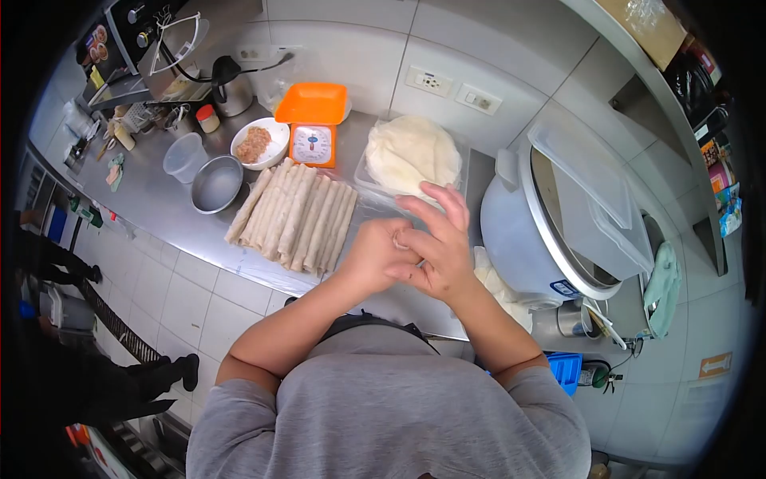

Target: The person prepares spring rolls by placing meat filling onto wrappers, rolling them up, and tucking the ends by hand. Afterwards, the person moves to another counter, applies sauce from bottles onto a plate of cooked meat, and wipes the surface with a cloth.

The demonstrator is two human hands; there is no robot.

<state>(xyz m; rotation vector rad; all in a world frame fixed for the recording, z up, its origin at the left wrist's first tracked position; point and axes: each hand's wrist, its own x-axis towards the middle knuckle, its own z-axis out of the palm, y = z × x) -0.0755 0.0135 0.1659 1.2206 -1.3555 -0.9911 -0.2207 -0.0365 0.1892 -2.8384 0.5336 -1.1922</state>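
Head view: the pale rolls [297, 215] lie side by side in a row on the steel counter [144, 188], just to the left of your hands, their long axes nearly parallel and slanting, far ends toward the wall and a little right, near ends toward you and a little left. Your left hand [372, 257] is curled with its back up, near the right end of that row; you cannot tell from here whether anything sits inside its fingers. Your right hand [437, 254] is open, fingers spread and bent, its thumb and a lower finger meeting the left hand. Just beyond the right hand, a stack of thin round wrappers [412, 156] rests in a clear tray [361, 177]. Behind the rolls stands an orange scale [313, 148], with a white bowl [278, 145] of minced filling [253, 146] beside it. A metal bowl [216, 186] is just left of the rolls, a clear tub [183, 157] next to it. To your right stands a large pale-blue pot [509, 219]. Farther left, well apart from you, another person's dark-clothed legs [159, 375] show over the tiled floor [191, 297].
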